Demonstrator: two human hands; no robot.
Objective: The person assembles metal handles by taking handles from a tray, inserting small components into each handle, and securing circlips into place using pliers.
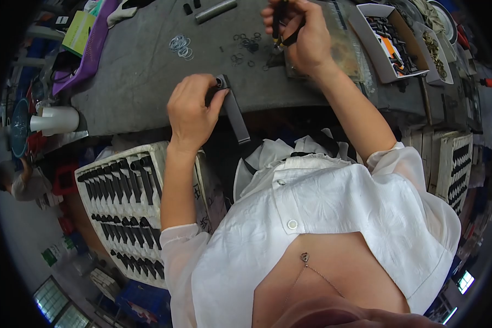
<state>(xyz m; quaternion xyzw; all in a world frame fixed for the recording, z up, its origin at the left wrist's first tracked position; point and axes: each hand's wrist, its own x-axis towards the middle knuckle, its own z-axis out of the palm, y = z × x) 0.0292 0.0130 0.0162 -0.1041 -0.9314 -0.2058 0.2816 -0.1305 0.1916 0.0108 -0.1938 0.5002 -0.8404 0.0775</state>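
Note:
At the table's near edge my left hand (194,112) is closed round the upper end of a dark rectangular metal part (235,116), whose long arm points down past the edge. A round opening shows at its top. Higher up on the right, my right hand (306,41) grips black-handled pliers (279,33), tips pointing down. Below and left of the pliers, several small dark rings (249,44) lie scattered on the grey table (142,71). A pile of silvery rings (181,47) is further left.
A metal tube (216,11) lies at the back. On the right stands a white box of black parts (393,49); a purple basket (95,52) is at the left. Below left, a white foam tray (120,208) holds several black parts. Another person (27,183) is at far left.

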